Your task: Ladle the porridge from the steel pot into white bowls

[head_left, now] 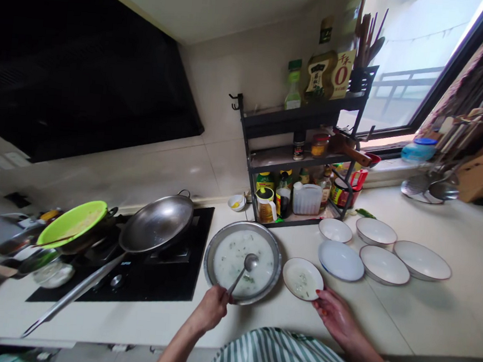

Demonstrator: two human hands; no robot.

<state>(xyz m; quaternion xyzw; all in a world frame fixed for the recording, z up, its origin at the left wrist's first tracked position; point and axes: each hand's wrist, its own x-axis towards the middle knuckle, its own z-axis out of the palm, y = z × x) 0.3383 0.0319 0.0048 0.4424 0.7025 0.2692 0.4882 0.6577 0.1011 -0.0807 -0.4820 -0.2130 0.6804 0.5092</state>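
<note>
A wide steel basin [215,245] of pale soup stands on the counter in front of me. My left hand [212,308] grips the handle of a metal ladle [246,265], whose bowl sits over the soup. Right of the basin is a small white bowl [302,278] with a little soup in it. My right hand [333,314] holds that bowl's near rim with its fingertips.
Several empty white bowls [383,264] lie to the right. A steel wok [156,224] with a long handle sits on the black hob [166,284], with a green bowl [72,223] further left. A black rack [302,152] of condiment bottles stands behind.
</note>
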